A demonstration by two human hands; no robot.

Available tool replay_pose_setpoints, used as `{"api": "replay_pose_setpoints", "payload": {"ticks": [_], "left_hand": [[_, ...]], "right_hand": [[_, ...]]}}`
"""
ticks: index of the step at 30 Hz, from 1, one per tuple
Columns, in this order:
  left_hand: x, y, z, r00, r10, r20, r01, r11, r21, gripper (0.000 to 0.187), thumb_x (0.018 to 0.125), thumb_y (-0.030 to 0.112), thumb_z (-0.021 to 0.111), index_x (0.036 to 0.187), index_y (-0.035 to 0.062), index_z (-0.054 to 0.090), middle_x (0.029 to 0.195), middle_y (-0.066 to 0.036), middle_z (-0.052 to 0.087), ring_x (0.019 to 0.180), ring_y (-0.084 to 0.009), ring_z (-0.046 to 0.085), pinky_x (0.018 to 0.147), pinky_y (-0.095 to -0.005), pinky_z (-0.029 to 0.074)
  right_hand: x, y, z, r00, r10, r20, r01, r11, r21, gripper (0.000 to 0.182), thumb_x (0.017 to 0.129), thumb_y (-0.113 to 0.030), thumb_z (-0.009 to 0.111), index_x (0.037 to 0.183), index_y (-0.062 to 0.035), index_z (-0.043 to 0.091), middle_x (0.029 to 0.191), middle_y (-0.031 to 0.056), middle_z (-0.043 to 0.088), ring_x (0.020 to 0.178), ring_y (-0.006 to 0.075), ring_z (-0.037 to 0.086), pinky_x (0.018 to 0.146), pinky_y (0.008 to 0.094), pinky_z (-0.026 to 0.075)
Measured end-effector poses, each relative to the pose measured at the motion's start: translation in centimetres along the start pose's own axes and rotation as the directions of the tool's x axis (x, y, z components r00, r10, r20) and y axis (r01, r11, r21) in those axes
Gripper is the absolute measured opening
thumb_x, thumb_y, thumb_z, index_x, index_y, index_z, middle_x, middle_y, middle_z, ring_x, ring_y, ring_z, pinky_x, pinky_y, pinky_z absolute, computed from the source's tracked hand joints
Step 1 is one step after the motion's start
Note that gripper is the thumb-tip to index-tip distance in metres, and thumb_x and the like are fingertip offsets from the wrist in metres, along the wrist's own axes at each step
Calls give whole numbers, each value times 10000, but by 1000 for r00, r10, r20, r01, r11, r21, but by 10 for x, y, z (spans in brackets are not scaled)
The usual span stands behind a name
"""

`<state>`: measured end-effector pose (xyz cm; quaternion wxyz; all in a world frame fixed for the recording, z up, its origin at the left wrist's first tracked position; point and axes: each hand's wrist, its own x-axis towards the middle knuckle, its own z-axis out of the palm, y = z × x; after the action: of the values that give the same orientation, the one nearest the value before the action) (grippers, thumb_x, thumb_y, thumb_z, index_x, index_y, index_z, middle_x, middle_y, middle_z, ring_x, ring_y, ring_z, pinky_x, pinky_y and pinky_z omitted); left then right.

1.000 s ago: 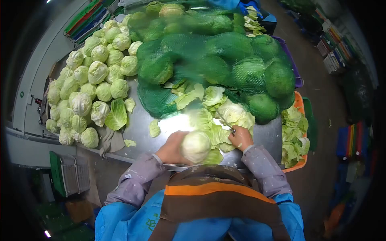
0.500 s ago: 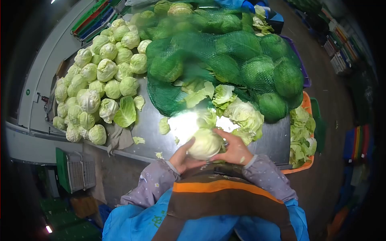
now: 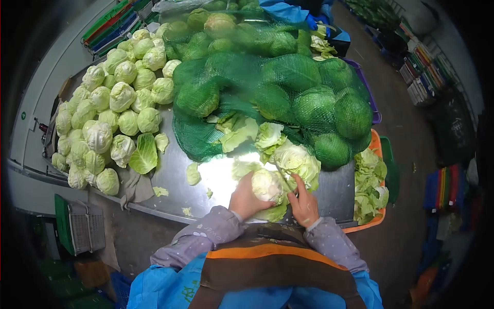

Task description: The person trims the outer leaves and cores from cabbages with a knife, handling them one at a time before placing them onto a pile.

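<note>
A pale, trimmed cabbage head [image 3: 267, 186] is held over the near edge of the metal table [image 3: 208, 177]. My left hand [image 3: 248, 198] is wrapped round its left side. In my right hand [image 3: 304, 204] is a slim knife [image 3: 284, 178], its narrow blade lying along the cabbage's right side; the handle is hidden by my fingers. A loose green leaf [image 3: 276, 211] hangs under the cabbage. Just beyond my right hand lies a pile of stripped outer leaves [image 3: 297, 160].
Trimmed cabbages [image 3: 122, 97] are heaped at the left, near a grey cloth [image 3: 137, 188]. Green net sacks of cabbages [image 3: 315, 105] cover the far side. An orange crate [image 3: 377, 218] of leaves [image 3: 368, 180] stands right. A person's blue glove [image 3: 312, 22] shows at the back.
The cabbage has turned, its paler face now upward. My right hand has come off its side and now has the knife against it. The view has shifted slightly.
</note>
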<state>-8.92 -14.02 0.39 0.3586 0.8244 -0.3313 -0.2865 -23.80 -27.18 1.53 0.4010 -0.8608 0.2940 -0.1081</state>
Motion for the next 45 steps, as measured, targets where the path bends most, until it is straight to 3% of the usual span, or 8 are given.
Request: {"api": "replay_pose_setpoints", "payload": {"ticks": [11,18,25,28,34,41,42,45], "left_hand": [[-10,-2,14,984,-26,-177,7,994,-109,989,544,304,868,1312,-50,354,1224,-234,500,1123,-335,528,934,-371,446],[-8,-16,-2,994,55,-95,-66,991,-115,1008,562,256,874,1347,-30,310,1240,-210,505,1143,-317,524,938,-363,451],[-20,-46,-61,853,-319,414,522,508,-685,963,659,260,832,1382,-2,252,1320,-212,409,1173,-311,477,940,-351,449],[-22,-33,-19,980,-77,-183,97,990,102,966,544,346,856,1295,25,342,1207,-195,444,1133,-355,433,927,-418,418],[-27,3,-1,974,24,-225,28,973,227,939,517,307,861,1261,33,359,1246,-190,403,1156,-378,400,890,-439,444],[-27,8,1,972,-56,-229,115,961,251,929,527,307,855,1259,33,353,1250,-195,390,1165,-372,389,871,-448,451],[-27,9,1,974,-50,-222,107,961,254,929,527,307,855,1259,33,353,1250,-195,390,1165,-372,389,871,-448,451],[-27,11,2,974,-42,-221,105,954,280,918,534,315,853,1253,36,356,1247,-195,388,1157,-369,397,869,-445,454]], "right_hand": [[21,42,63,983,185,-18,-171,939,299,440,952,-355,416,1227,-26,514,955,317,604,943,473,561,843,458,435],[58,35,43,996,86,-34,-90,984,-153,341,749,-254,683,1031,-90,583,723,169,641,699,370,636,638,441,491],[10,53,57,984,132,122,-102,969,-224,388,777,-337,688,1019,-89,514,722,154,628,668,370,615,596,443,473],[0,22,16,998,16,-53,-21,994,-104,320,814,-350,641,1002,-111,543,830,144,649,735,338,639,651,430,485],[-23,25,-18,897,-227,378,312,933,-180,180,877,-294,559,899,-116,572,773,125,619,626,283,616,553,377,479],[-11,38,9,978,173,116,-204,911,358,254,860,-257,588,1029,-69,563,653,80,580,572,180,581,568,332,477],[-9,25,12,994,-113,2,107,943,316,338,812,-279,656,1077,-83,580,638,82,590,576,176,591,570,295,471],[19,-23,8,960,93,264,-121,988,95,385,764,-281,700,1079,-83,604,643,91,610,576,166,594,568,297,473]]}}
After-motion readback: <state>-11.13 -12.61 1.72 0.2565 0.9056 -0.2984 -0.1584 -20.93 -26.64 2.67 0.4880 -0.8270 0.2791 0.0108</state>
